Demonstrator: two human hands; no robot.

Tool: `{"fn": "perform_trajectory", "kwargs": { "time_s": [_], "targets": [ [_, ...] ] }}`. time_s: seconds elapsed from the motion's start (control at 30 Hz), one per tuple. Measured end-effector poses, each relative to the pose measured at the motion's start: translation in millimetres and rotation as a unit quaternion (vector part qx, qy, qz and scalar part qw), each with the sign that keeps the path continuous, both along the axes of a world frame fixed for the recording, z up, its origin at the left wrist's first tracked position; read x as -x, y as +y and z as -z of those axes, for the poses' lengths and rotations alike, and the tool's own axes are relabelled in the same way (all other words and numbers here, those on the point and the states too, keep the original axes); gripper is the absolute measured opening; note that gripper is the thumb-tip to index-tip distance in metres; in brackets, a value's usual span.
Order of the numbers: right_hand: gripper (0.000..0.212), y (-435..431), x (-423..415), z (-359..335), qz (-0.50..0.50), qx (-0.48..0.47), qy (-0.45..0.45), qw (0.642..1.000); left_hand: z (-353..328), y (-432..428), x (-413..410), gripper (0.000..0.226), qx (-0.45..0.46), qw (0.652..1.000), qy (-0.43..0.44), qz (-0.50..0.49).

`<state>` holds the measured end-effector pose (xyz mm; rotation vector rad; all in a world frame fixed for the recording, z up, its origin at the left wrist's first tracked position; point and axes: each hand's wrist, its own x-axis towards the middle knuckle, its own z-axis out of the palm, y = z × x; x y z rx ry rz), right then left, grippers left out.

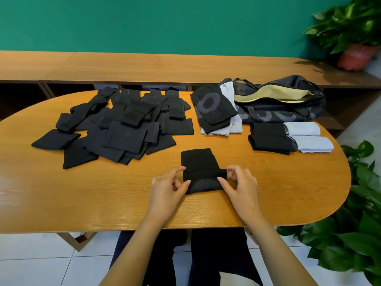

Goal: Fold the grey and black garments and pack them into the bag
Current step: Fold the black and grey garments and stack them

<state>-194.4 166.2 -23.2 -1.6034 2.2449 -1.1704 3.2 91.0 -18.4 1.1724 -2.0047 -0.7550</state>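
Partly, garment stack [214,108] hides bag [299,112] end.

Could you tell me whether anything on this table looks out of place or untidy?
Nothing looks damaged or spilled. Only the heap of black garments on the table's left is untidy, crossing at all angles. The folded rolls before the open bag lie neatly, and the left hand and right hand pinch one black garment.

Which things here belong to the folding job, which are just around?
Job: black garment, pinched by left hand and right hand; black pile; folded stacks; grey-and-black stack; open bag.
Lying about: potted plant; floor plant; wooden bench.
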Motion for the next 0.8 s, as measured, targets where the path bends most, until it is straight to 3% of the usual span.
{"fn": "perform_trajectory", "kwargs": {
  "time_s": [0.1, 0.2, 0.37, 0.57, 0.8],
  "targets": [
    [0.038, 1, -2, -3, 0.001, 0.032, 0.021, 0.999, 0, 0, -1, 0.034, 0.018, 1.0, -0.013, -0.001],
    [0.041, 4, -4, -4, -0.065, 0.05, 0.1, 0.992, 1, -2, -1, 0.028, 0.053, 0.998, -0.039, 0.002],
    [0.06, 0, -8, -3, -0.121, -0.041, 0.207, 0.97, 2, -1, -1, 0.025, 0.078, 0.995, -0.064, 0.013],
    [0.068, 1, -6, -6, -0.105, -0.076, 0.164, 0.978, -3, -2, 1, 0.058, 0.03, 0.987, -0.147, 0.057],
    [0.061, 3, -6, -14, -0.107, -0.1, 0.078, 0.986, -3, -1, -1, 0.037, 0.031, 0.994, -0.099, 0.034]
  ]
}}
